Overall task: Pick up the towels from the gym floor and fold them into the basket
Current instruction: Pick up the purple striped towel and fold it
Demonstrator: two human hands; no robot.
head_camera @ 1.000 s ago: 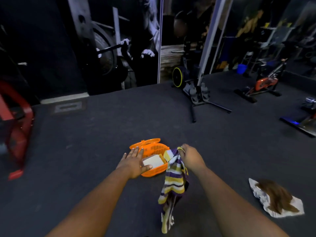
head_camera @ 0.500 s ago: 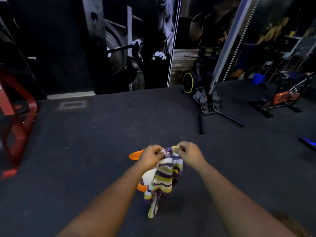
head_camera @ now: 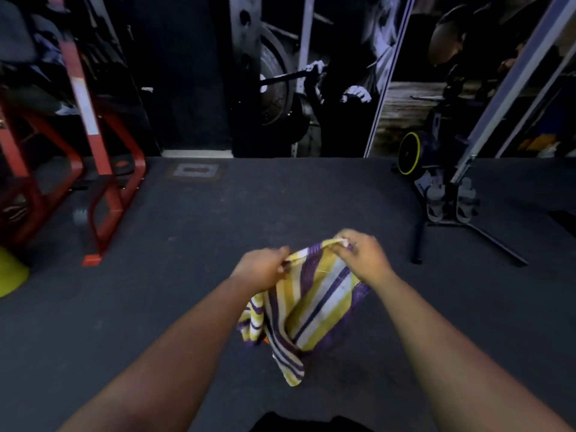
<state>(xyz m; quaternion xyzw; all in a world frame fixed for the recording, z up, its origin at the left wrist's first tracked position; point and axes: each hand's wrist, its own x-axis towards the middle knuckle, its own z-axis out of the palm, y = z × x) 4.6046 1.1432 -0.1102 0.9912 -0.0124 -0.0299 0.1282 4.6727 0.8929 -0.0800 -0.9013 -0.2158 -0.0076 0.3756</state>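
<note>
A yellow, white and purple striped towel (head_camera: 308,307) hangs in the air in front of me, above the dark gym floor. My left hand (head_camera: 260,268) pinches its top edge on the left. My right hand (head_camera: 361,255) pinches the top edge on the right, a little higher, so the cloth spreads between them and droops to a point below. Only a tiny orange sliver of the basket (head_camera: 266,340) shows under the towel's lower left edge; the rest is hidden behind the cloth.
A red metal rack (head_camera: 103,182) stands at the left, with a yellow cone (head_camera: 9,275) at the left edge. A black stand with a slanted grey pole (head_camera: 448,207) is at the right. A wall mural fills the back.
My left hand left the basket and took the towel's top edge. Both hands have since moved apart, spreading the towel. The view swung left, so the brown and white towel is out of sight.
</note>
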